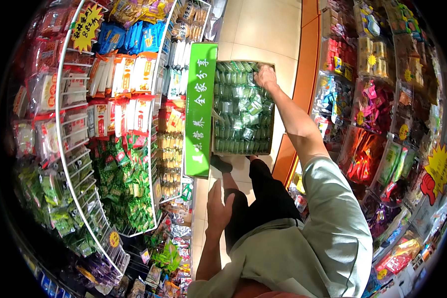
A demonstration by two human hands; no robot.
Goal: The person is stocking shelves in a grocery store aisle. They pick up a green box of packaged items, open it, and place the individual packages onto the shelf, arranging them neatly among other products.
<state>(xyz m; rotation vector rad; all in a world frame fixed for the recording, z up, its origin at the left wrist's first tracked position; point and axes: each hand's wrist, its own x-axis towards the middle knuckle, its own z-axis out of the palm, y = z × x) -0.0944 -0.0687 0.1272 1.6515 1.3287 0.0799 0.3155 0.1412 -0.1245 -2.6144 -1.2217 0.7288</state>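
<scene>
An open cardboard box [272, 108] stands before me in the aisle, filled with green-and-clear wrapped snack packets [232, 130] in rows, several lying loose on top. Its green flap [201, 111], bearing white writing, is folded out to the left. My right hand [266, 77] reaches to the box's far right corner with its fingers curled over the packets there; whether it grips one or the box's edge cannot be told. Below the flap, near my thigh, my left hand [219, 206] hangs in the air with thumb apart from the fingers, holding nothing.
White wire racks [61, 93] of packaged snacks rise on the left, one holding green-wrapped sweets [134, 182]. On the right, beyond an orange ledge [309, 52], shelves carry bins of red-wrapped packets [359, 156] and other goods. Tiled floor [262, 29] runs beyond the box.
</scene>
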